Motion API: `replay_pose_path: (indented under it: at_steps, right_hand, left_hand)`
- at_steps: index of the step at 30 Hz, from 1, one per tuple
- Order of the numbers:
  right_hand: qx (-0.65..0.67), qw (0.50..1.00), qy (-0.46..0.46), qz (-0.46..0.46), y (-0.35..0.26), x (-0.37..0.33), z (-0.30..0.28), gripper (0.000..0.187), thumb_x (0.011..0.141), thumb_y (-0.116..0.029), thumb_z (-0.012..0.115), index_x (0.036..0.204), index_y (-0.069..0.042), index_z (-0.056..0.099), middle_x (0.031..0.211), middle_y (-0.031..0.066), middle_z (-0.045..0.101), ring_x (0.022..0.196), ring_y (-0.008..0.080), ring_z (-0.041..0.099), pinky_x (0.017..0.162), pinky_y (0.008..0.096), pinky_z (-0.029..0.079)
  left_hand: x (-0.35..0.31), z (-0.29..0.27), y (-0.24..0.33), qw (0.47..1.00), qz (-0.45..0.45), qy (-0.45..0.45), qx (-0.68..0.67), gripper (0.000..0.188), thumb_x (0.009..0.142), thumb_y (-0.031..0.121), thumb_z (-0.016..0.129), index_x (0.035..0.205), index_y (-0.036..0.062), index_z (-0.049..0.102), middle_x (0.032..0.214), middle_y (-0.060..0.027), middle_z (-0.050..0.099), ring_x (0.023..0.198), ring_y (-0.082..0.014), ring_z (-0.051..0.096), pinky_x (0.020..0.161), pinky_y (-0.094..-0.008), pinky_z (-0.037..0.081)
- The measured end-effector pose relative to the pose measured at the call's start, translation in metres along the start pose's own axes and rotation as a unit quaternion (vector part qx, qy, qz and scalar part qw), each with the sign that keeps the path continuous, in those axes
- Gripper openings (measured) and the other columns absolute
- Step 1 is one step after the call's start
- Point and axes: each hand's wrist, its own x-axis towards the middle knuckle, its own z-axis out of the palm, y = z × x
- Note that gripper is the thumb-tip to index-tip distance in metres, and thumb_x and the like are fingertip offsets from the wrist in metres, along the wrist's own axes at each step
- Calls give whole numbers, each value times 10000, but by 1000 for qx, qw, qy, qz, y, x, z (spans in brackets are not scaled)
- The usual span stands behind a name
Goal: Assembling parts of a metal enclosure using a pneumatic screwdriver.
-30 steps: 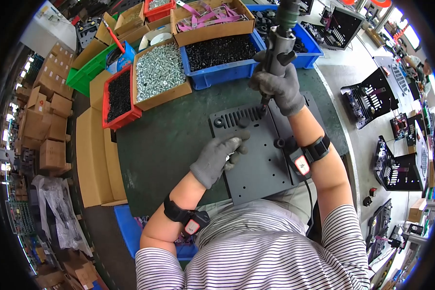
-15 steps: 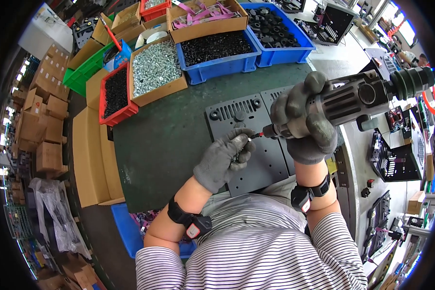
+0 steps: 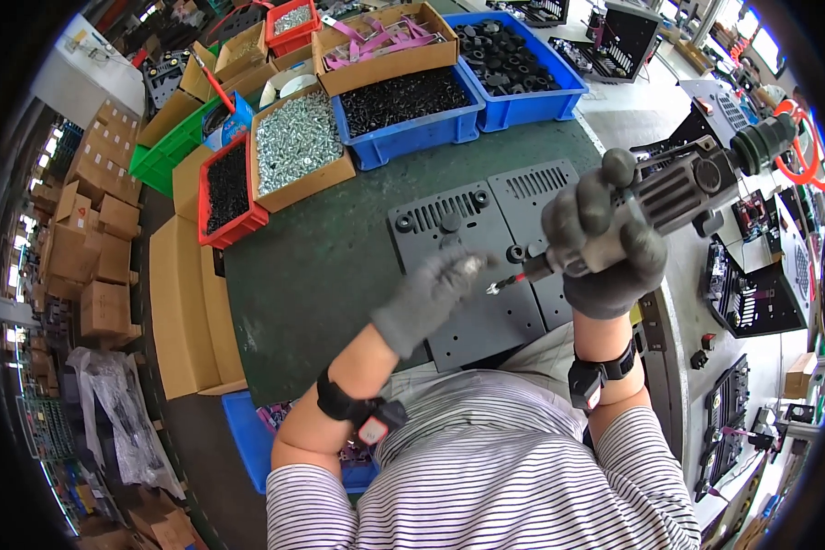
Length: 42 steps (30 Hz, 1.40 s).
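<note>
at the left, a red bin [image 3: 238, 230] of small black parts stands beside a cardboard box [image 3: 307, 184] of silvery screws at the back of the dark green tabletop [image 3: 312, 293]. next, the gloved left hand [image 3: 431, 291], blurred, has its fingers curled over a dark slotted plate [image 3: 488, 327] lying flat near the person's lap, and i cannot tell whether it grips anything. a second slotted plate [image 3: 520, 220] lies just beside the first, and the gloved right hand [image 3: 607, 243] is wrapped firmly round a power driver [image 3: 678, 194], its bit pointing left above the first plate.
</note>
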Motion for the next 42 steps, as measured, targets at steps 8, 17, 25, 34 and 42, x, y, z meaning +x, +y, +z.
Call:
replay_pose_path:
  at_steps: [8, 17, 25, 34, 42]
  right_hand:
    - [29, 993, 113, 12, -14, -9, -26, 479, 710, -248, 612, 1126, -54, 477, 752, 62, 503, 624, 208, 513, 495, 285, 390]
    - [-84, 983, 160, -12, -25, 4, -44, 486, 697, -184, 612, 1123, -32, 435, 764, 91, 508, 558, 182, 490, 524, 310, 415]
    - [-248, 956, 157, -12, -4, 48, -72, 406, 730, -147, 598, 1069, 22, 453, 731, 105, 537, 617, 199, 557, 591, 323, 458]
    - [-306, 937, 161, 37, 38, 71, -94, 418, 724, -146, 611, 1073, 25, 458, 717, 109, 549, 630, 209, 570, 596, 320, 465]
    - [-291, 944, 88, 128, 51, 73, -101, 253, 729, -84, 658, 937, -12, 534, 723, 54, 588, 570, 103, 551, 499, 212, 420]
  left_hand:
    - [63, -16, 48, 797, -83, 102, 589, 238, 833, 337, 602, 954, 144, 670, 899, -95, 638, 797, -224, 608, 734, -344, 473]
    - [72, -35, 48, 740, -70, 125, 657, 309, 822, 372, 602, 1056, 177, 651, 1003, -75, 647, 935, -255, 609, 797, -369, 467]
    - [96, -18, 54, 805, 18, 99, 584, 352, 765, 321, 655, 1067, 140, 656, 979, -102, 648, 900, -265, 613, 792, -353, 472]
    - [126, 11, 36, 777, -16, 52, 627, 325, 789, 324, 629, 1090, 201, 642, 1005, -90, 625, 958, -271, 590, 814, -383, 466]
    - [129, 11, 31, 761, -1, 72, 645, 264, 800, 332, 598, 1000, 167, 649, 1013, -82, 625, 970, -274, 587, 827, -405, 470]
